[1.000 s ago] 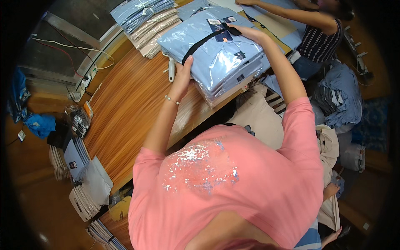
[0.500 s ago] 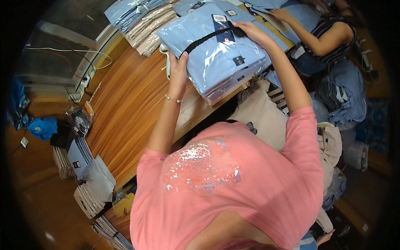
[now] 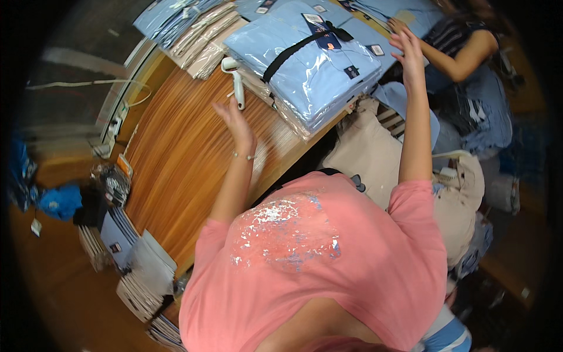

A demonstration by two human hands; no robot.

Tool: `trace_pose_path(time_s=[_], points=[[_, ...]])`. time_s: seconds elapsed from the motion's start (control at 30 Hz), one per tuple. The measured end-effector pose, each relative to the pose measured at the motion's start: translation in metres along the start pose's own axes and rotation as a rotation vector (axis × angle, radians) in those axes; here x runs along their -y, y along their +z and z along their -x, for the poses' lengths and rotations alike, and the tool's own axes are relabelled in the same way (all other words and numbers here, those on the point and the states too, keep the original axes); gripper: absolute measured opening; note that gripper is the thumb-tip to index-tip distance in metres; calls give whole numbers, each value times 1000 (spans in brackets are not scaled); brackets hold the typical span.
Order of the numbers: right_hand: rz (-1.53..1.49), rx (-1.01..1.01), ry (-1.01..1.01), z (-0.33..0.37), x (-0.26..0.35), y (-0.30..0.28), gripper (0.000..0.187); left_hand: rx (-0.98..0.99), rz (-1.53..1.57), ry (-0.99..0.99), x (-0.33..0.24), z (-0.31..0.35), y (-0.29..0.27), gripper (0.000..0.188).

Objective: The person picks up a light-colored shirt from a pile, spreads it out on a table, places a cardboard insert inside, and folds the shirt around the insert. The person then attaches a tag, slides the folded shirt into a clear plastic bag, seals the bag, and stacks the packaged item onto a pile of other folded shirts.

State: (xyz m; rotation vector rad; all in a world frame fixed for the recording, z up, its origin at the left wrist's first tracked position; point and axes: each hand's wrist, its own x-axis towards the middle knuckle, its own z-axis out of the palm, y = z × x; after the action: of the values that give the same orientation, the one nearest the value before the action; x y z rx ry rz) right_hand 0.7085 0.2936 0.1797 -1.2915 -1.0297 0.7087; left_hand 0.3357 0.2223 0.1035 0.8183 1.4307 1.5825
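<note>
The left hand (image 3: pixel 237 126) has its fingers loosely spread and grips nothing; a white lint roller (image 3: pixel 238 91) lies at twelve o'clock from it on the counter (image 3: pixel 182 135), the handle's end by the fingertips, though from this angle I can't quite tell whether they touch. The right hand (image 3: pixel 410 56) is likewise free of any load, its fingers parted and pointing up toward eleven o'clock, just beside the bundle (image 3: pixel 314 73), which sits between the two hands: at two o'clock from the left one, at nine from the right. This bundle is a thick stack of folded light-blue shirts in clear plastic, bound with a black strap (image 3: pixel 284 57), its knot toward the bundle's one o'clock side; it rests on beige packs (image 3: pixel 288 120) that show along its lower left edge. Farther out, between nine and ten o'clock from the bundle, is a pile of wrapped beige garments (image 3: pixel 202 47), with a stack of blue shirts (image 3: pixel 167 20) beyond it. At three o'clock from the bundle a co-worker (image 3: pixel 469 50) in a dark striped top has an arm stretched toward blue shirts laid flat on the work surface. Beige fabric (image 3: pixel 363 149) is heaped at five o'clock from the bundle, and at seven-thirty from the left hand stand more folded packs (image 3: pixel 120 240).
</note>
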Motion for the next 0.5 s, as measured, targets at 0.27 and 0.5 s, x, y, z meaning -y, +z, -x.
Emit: trace_pose_path(time_s=[0.27, 0.5], points=[[308, -370, 317, 248, -200, -143, 28, 1009, 48, 668, -32, 65, -19, 43], [501, 178, 934, 351, -194, -143, 50, 1982, -351, -42, 19, 140, 68, 28]])
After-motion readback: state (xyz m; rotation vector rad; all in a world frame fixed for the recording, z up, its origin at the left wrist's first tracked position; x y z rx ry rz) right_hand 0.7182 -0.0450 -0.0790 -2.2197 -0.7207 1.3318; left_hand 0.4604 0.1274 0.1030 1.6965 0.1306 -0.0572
